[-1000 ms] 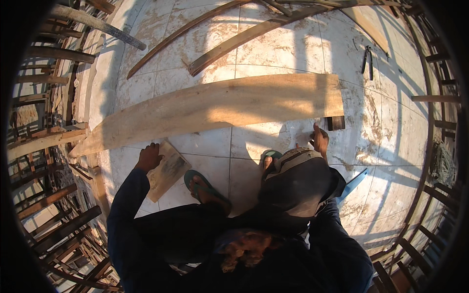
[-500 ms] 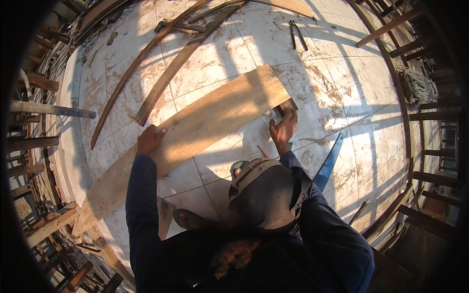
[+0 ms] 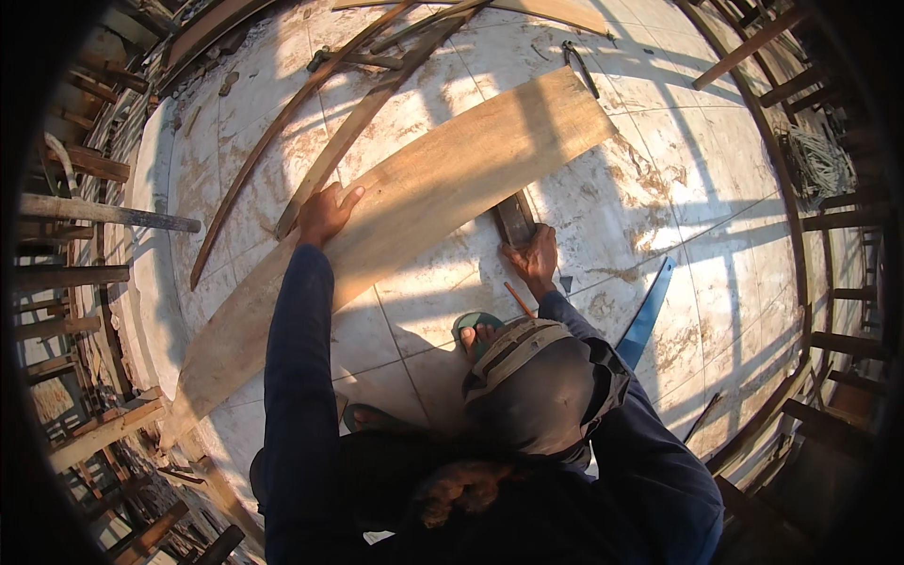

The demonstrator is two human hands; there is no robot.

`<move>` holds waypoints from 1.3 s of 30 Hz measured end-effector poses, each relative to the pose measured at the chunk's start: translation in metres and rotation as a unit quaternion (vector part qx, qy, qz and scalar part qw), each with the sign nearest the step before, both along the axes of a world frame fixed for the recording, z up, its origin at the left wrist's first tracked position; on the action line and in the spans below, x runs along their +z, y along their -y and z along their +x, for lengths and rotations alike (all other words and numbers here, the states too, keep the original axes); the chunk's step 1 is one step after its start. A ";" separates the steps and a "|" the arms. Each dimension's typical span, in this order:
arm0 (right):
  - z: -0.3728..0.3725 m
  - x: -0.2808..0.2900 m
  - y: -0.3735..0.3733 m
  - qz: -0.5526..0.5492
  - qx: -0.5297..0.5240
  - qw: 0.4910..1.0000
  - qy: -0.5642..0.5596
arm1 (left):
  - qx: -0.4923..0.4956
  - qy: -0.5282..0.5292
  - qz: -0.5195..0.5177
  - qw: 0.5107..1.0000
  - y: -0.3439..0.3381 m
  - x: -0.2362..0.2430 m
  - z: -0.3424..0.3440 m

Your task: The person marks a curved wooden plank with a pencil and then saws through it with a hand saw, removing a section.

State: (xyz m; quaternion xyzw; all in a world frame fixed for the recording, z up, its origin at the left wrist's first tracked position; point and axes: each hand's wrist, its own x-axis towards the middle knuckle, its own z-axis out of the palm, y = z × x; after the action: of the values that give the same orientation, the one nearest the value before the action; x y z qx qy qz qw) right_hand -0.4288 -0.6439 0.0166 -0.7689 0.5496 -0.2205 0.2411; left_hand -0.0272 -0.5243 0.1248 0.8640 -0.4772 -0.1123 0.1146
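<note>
A long, pale wooden board [image 3: 443,193] with a curved, tapering left end lies slanted across the middle. My left hand [image 3: 325,215] grips its far edge, the thumb on the top face and the fingers curled at the rim. Close to the board's near edge, my right hand [image 3: 534,259] is closed round a short dark wooden block [image 3: 514,218]. The block's far end disappears beneath the board. A thin orange-brown stick, perhaps a pencil [image 3: 518,299], lies on the floor by my right hand. To the right rests a blue, tapering blade, seemingly a handsaw [image 3: 650,311].
Two curved dark wooden strips [image 3: 344,137] lie beyond the board, with a hammer [image 3: 369,60] across them. Pincers [image 3: 586,71] sit partly behind the board's far right corner. Timber posts line both sides, with coiled rope [image 3: 817,162] on the right. My sandalled foot [image 3: 476,331] stands nearby.
The board has shifted right and away from me, its right end now reaching the pincers. My left hand moved right with it. The dark block, in my right hand, shows farther left along the board.
</note>
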 end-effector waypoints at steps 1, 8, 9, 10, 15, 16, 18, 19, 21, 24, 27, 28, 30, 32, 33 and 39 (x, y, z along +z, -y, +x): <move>0.008 0.003 -0.005 -0.019 0.033 0.999 0.014 | -0.011 0.025 -0.041 0.999 0.006 -0.004 -0.005; 0.042 0.010 -0.023 -0.007 0.119 0.992 -0.030 | -0.010 0.014 0.044 0.999 0.030 -0.014 -0.024; 0.043 0.009 -0.026 -0.007 0.126 0.991 -0.032 | -0.009 0.007 0.058 0.998 0.031 -0.018 -0.029; 0.042 0.009 -0.027 -0.007 0.133 0.990 -0.035 | -0.008 -0.001 0.071 0.997 0.031 -0.021 -0.032; 0.026 0.011 -0.038 0.022 0.118 0.992 0.048 | 0.008 -0.052 0.104 0.993 0.037 -0.046 -0.025; 0.020 0.010 -0.045 0.007 0.118 0.990 0.082 | 0.018 -0.064 0.095 0.993 0.035 -0.045 -0.023; -0.003 0.022 -0.059 0.023 0.125 0.990 0.066 | 0.005 -0.032 0.102 0.994 0.029 -0.048 -0.026; -0.017 0.029 -0.067 0.072 0.120 0.989 0.050 | 0.014 -0.021 0.104 0.994 0.023 -0.053 -0.023; -0.073 0.020 -0.083 -0.010 0.092 0.995 0.037 | 0.011 -0.024 0.093 0.995 0.033 -0.059 -0.026; -0.175 -0.006 -0.120 -0.054 0.030 0.991 -0.120 | 0.026 -0.080 0.106 0.991 0.034 -0.057 -0.024; -0.269 -0.024 -0.182 0.071 -0.063 0.965 -0.245 | 0.026 -0.106 0.119 0.987 0.045 -0.055 -0.032; -0.300 -0.028 -0.203 0.130 -0.092 0.949 -0.271 | 0.025 -0.110 0.119 0.987 0.054 -0.054 -0.036; -0.321 -0.021 -0.239 0.235 -0.117 0.920 -0.290 | 0.029 -0.108 0.127 0.986 0.057 -0.057 -0.030; -0.320 -0.011 -0.269 0.242 -0.115 0.920 -0.287 | 0.019 -0.088 0.081 0.993 0.058 -0.061 -0.024; -0.324 -0.006 -0.274 0.249 -0.124 0.916 -0.288 | 0.020 -0.099 0.086 0.991 0.063 -0.059 -0.026; -0.317 0.014 -0.288 0.281 -0.169 0.910 -0.253 | -0.015 -0.084 0.065 0.994 0.060 -0.074 -0.029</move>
State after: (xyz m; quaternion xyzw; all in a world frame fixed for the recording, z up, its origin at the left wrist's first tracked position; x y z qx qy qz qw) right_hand -0.7460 -0.3561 0.0303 -0.5946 0.7533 0.1075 0.2597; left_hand -0.0564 -0.5844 0.0503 0.8499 -0.4704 -0.2173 0.0959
